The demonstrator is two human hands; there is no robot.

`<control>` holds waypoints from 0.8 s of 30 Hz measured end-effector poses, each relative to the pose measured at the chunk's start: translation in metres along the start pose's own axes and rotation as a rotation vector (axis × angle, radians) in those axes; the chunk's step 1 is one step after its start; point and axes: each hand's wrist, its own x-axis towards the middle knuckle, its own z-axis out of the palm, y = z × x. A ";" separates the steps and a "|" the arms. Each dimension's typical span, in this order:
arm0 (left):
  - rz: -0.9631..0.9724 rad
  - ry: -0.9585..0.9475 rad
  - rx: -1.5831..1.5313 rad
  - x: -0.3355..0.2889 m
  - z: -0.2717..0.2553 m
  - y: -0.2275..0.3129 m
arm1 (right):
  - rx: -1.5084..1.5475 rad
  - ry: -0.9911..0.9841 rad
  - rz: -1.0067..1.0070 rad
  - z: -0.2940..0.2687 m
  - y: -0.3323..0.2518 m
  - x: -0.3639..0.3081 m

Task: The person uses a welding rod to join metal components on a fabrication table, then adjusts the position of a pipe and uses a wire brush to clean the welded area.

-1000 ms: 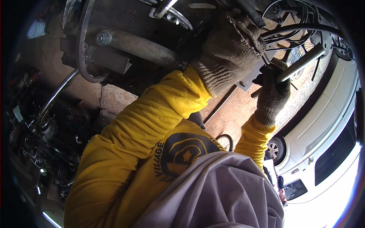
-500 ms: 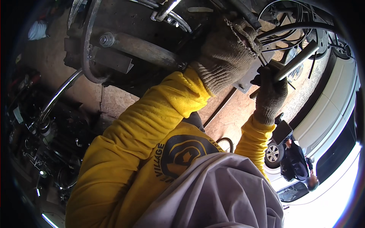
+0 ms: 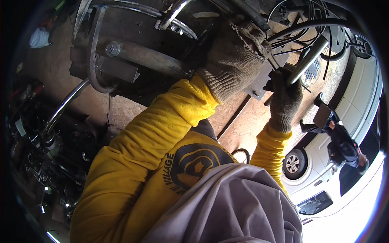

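Note:
My right hand [image 3: 285, 97], in a brown knit work glove, is closed around a smooth grey metal bar [image 3: 310, 60]. The bar slants up and to the right out of the fist. My left hand [image 3: 237, 56], in a matching worn glove, reaches over a dark metal frame, its fingers curled and mostly hidden. What it grips cannot be made out. Thin dark rods show between the two hands. Below them lies a grey metal plate [image 3: 256, 87] with a hole. A thick steel tube [image 3: 150, 56] with a nut at its end runs toward my left wrist.
A curved metal bar [image 3: 94, 52] and an angle piece [image 3: 121, 73] stand left of the tube. Black cables [image 3: 316, 26] loop at upper right. Dark machinery [image 3: 52, 158] fills the left side. At right, a person [image 3: 344, 143] walks by a white van [image 3: 324, 158].
The metal bar in my right hand has tipped steeper, its far end moving left and upward. My left hand has shifted slightly left. The person by the van has moved right and up.

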 end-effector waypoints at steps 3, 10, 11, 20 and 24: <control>-0.013 -0.030 0.056 0.001 0.002 0.003 | -0.004 0.032 0.021 0.004 0.000 0.000; -0.036 0.023 0.040 -0.003 0.010 0.001 | 0.000 0.020 0.032 0.005 -0.001 0.003; -0.036 0.023 0.038 -0.001 0.007 0.001 | 0.009 0.025 0.032 0.005 0.000 0.004; -0.011 -0.046 0.026 0.003 -0.005 0.006 | 0.037 0.012 -0.003 -0.001 0.001 -0.002; -0.022 -0.120 -0.023 0.006 -0.013 0.004 | -0.021 -0.082 -0.041 -0.035 0.000 -0.012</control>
